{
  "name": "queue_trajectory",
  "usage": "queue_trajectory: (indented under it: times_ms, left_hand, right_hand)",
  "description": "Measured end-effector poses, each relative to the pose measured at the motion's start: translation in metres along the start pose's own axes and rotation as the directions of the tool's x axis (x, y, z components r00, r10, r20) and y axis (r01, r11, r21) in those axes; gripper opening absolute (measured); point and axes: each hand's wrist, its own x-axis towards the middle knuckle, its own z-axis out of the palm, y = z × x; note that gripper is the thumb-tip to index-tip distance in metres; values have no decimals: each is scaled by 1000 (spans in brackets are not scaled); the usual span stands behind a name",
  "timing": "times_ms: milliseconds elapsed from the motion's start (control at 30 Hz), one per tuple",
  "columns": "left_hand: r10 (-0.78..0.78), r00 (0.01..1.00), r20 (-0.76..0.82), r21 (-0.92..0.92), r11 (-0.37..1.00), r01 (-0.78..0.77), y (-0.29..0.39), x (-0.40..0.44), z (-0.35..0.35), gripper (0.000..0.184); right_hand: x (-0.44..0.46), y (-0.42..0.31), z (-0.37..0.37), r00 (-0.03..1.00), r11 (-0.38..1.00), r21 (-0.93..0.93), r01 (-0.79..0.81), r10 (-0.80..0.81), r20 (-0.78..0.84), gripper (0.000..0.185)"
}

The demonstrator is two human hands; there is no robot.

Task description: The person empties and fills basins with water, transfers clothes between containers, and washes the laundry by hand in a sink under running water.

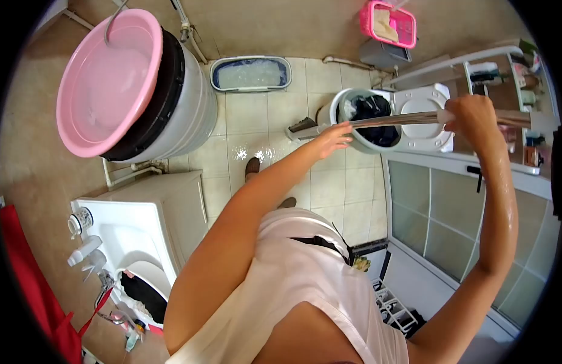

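Note:
A long metal pole [402, 120] runs nearly level across the right half of the view, with a flat grey mop head [303, 125] at its left end, close to the floor. My right hand [471, 115] is closed round the pole near its upper end. At the pole's lower part is my left hand [334, 141], its fingers partly spread against or beside it; whether they grip is unclear. Behind the pole stands a round bin [360, 143] with dark and clear plastic bags inside.
At the top, a long bucket [250, 74] holds water. A pink basin [144, 91] rests on a large barrel [193, 109] at left. A sink [135, 221] is lower left, a toilet [423, 139] and shelf [466, 64] at right. The tiled floor [247, 112] looks wet.

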Motion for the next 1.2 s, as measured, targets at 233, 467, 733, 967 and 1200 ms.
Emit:
queue_trajectory:
  times_ms: [233,467,733,967,1200]
  left_hand:
    - [204,923,-325,-76,968,-241,104,-76,-187,46]
    - [29,644,-764,-184,948,-260,87,-146,-273,53]
    - [-49,505,-862,-216,937,-276,43,-156,-273,49]
    - [-91,271,-958,-191,910,-367,15,-149,-234,46]
    - [-69,206,-976,-112,973,-204,-17,-102,-221,45]
  right_hand:
    - [85,66,-44,992,976,-202,-84,63,-110,30]
    - [206,47,-38,993,905,-422,-63,15,-117,16]
    - [332,55,-43,745,919,-395,-18,-251,-618,11]
    - [432,68,-1,400,964,-265,-32,-231,-887,9]
    - [463,-11,108,605,950,27,310,-175,-777,22]
